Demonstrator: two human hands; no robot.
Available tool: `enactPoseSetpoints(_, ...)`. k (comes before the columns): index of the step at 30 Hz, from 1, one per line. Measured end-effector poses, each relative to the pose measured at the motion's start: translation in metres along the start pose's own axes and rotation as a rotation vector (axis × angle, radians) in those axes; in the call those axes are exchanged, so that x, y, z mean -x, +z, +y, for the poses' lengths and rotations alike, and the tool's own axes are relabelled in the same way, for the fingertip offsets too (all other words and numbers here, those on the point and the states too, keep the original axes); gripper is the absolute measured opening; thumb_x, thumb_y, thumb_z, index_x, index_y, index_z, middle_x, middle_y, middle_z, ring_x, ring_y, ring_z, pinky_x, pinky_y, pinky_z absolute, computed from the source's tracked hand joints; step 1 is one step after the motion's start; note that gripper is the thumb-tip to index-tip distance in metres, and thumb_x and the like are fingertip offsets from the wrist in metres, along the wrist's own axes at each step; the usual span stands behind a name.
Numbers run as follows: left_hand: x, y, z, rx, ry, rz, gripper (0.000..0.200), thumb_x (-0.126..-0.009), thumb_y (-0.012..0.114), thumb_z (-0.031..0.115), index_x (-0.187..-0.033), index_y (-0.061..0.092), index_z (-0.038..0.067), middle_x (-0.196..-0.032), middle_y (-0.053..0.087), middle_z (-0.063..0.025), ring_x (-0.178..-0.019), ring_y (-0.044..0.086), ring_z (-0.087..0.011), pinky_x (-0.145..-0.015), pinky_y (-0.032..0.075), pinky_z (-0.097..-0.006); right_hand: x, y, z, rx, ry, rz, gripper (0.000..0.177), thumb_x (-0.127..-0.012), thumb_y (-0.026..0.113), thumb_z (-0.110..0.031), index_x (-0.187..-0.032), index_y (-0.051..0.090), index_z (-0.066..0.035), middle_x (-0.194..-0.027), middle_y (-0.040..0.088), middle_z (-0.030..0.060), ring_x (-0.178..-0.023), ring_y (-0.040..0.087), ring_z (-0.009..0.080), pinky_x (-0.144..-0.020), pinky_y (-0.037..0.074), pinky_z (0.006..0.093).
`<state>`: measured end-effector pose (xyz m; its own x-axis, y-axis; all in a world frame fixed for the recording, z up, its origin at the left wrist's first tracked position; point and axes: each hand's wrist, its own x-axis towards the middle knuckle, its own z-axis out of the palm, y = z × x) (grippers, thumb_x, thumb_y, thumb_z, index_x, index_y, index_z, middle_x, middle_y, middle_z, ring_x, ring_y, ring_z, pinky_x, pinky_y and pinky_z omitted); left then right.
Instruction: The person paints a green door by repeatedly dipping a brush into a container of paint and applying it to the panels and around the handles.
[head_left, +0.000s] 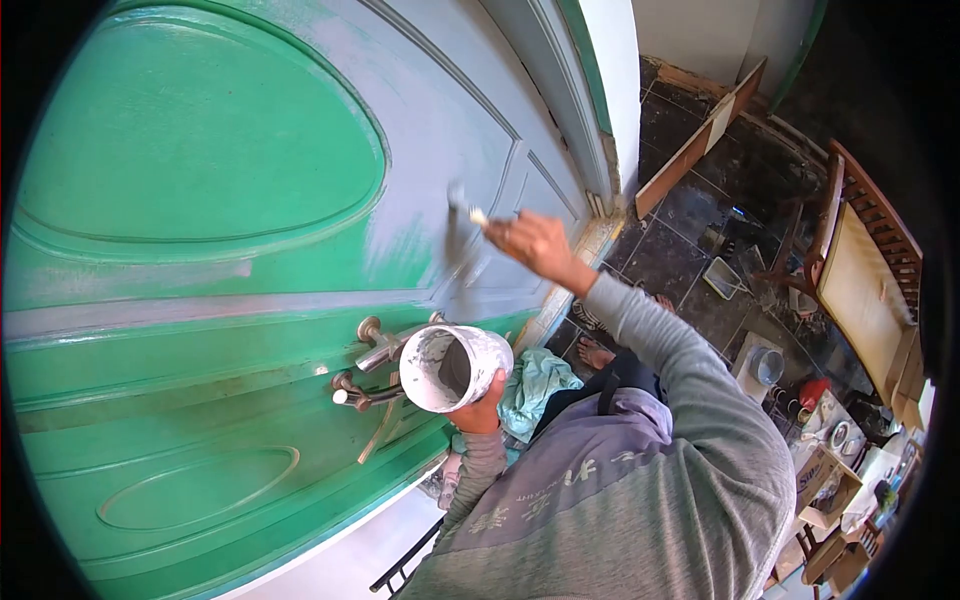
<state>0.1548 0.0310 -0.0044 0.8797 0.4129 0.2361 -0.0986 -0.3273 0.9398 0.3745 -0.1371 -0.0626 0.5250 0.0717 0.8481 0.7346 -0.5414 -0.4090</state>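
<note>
A panelled door shows green paint, with grey paint over its upper right part. My right hand is closed round the handle of a paintbrush, whose bristles are at the grey area of the door and look blurred. Lower down, my left hand holds a white paint pot from below and the side, its open mouth tilted toward the camera. Grey paint lies inside the pot and smears its wall. Metal door handles stick out just left of the pot.
A teal cloth lies below the pot, near a bare foot. On the dark tiled floor stand a paint tray, a clear container and a cardboard box. A wooden bench is at the right; a long board is behind.
</note>
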Motion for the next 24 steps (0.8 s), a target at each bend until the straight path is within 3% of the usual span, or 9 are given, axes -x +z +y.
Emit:
enactPoseSetpoints(4, -0.002, -0.004, -0.006, -0.007, 0.033, -0.004, 0.098, -0.069, 0.094, 0.013, -0.149, 0.040, -0.004, -0.145, 0.054, -0.0167, -0.131, 0.054, -0.0275, -0.111, 0.044, -0.0418, 0.001, -0.007, 0.025, -0.310, 0.002, -0.228, 0.019, -0.086, 0.078, -0.025, -0.103, 0.080, -0.017, -0.086, 0.073, 0.0030, -0.069, 0.063, 0.0205, -0.057, 0.051, 0.0349)
enactPoseSetpoints(5, -0.002, -0.004, -0.007, 0.004, 0.030, 0.000, 0.098, -0.069, 0.093, 0.013, -0.149, 0.040, -0.004, -0.145, 0.054, -0.0166, -0.131, 0.054, -0.0275, -0.111, 0.044, -0.0419, -0.012, -0.007, 0.047, -0.329, 0.107, -0.225, 0.017, -0.085, 0.079, -0.027, -0.098, 0.081, -0.016, -0.078, 0.069, 0.0046, -0.071, 0.064, 0.0229, -0.061, 0.051, 0.0370)
enactPoseSetpoints(7, 0.001, -0.005, -0.008, -0.024, 0.026, -0.001, 0.098, -0.069, 0.093, 0.012, -0.149, 0.039, -0.003, -0.145, 0.054, -0.0166, -0.131, 0.054, -0.0276, -0.111, 0.044, -0.0422, -0.058, -0.026, 0.084, -0.216, 0.090, -0.111, 0.016, -0.083, 0.081, -0.020, -0.099, 0.082, -0.018, -0.089, 0.076, -0.0001, -0.073, 0.061, 0.0172, -0.066, 0.050, 0.0323)
enactPoseSetpoints(9, 0.001, -0.005, -0.007, -0.018, 0.027, -0.008, 0.096, -0.070, 0.092, 0.011, -0.149, 0.040, -0.003, -0.145, 0.054, -0.0168, -0.130, 0.055, -0.0280, -0.111, 0.044, -0.0428, -0.094, -0.046, 0.096, -0.171, 0.149, -0.008, 0.020, -0.081, 0.084, -0.015, -0.102, 0.081, -0.014, -0.092, 0.078, 0.0011, -0.070, 0.057, 0.0166, -0.061, 0.045, 0.0297)
enactPoseSetpoints(13, 0.004, -0.004, 0.000, 0.030, -0.034, -0.021, 0.094, -0.072, 0.091, 0.008, -0.150, 0.039, -0.003, -0.144, 0.053, -0.0174, -0.128, 0.055, -0.0285, -0.111, 0.044, -0.0438, -0.090, -0.038, 0.083, 0.083, 0.086, 0.379, 0.015, -0.081, 0.084, -0.020, -0.094, 0.080, -0.014, -0.089, 0.077, -0.0014, -0.062, 0.055, 0.0156, -0.053, 0.043, 0.0285)
enactPoseSetpoints(14, 0.005, -0.005, 0.000, 0.034, -0.063, -0.020, 0.094, -0.073, 0.090, 0.008, -0.150, 0.038, -0.003, -0.144, 0.053, -0.0175, -0.129, 0.055, -0.0285, -0.111, 0.044, -0.0437, -0.073, -0.026, 0.074, 0.148, 0.086, 0.374, 0.013, -0.082, 0.082, -0.019, -0.095, 0.079, -0.015, -0.089, 0.077, -0.0025, -0.061, 0.055, 0.0144, -0.051, 0.043, 0.0289)
enactPoseSetpoints(18, 0.002, -0.001, -0.001, 0.036, -0.004, 0.002, 0.093, -0.073, 0.090, 0.007, -0.150, 0.038, -0.004, -0.143, 0.053, -0.0177, -0.128, 0.055, -0.0284, -0.111, 0.043, -0.0437, 0.011, 0.015, 0.012, 0.028, 0.177, 0.110, 0.020, -0.082, 0.081, -0.017, -0.103, 0.079, -0.016, -0.094, 0.077, -0.0004, -0.065, 0.056, 0.0134, -0.048, 0.046, 0.0294)
enactPoseSetpoints(19, 0.001, -0.001, -0.002, 0.040, -0.005, -0.002, 0.093, -0.073, 0.089, 0.007, -0.150, 0.038, -0.004, -0.143, 0.053, -0.0178, -0.128, 0.056, -0.0284, -0.111, 0.043, -0.0437, 0.023, 0.013, 0.003, -0.022, 0.212, 0.046, 0.020, -0.081, 0.083, -0.016, -0.100, 0.080, -0.013, -0.094, 0.077, 0.0015, -0.066, 0.059, 0.0149, -0.055, 0.049, 0.0297)
enactPoseSetpoints(24, -0.001, -0.008, -0.007, -0.004, -0.011, -0.010, 0.094, -0.072, 0.090, 0.007, -0.150, 0.038, -0.004, -0.144, 0.053, -0.0177, -0.129, 0.055, -0.0282, -0.111, 0.044, -0.0431, -0.004, -0.024, 0.056, -0.318, 0.215, -0.270, 0.019, -0.080, 0.082, -0.016, -0.098, 0.080, -0.016, -0.094, 0.076, 0.0005, -0.077, 0.065, 0.0199, -0.069, 0.054, 0.0350)
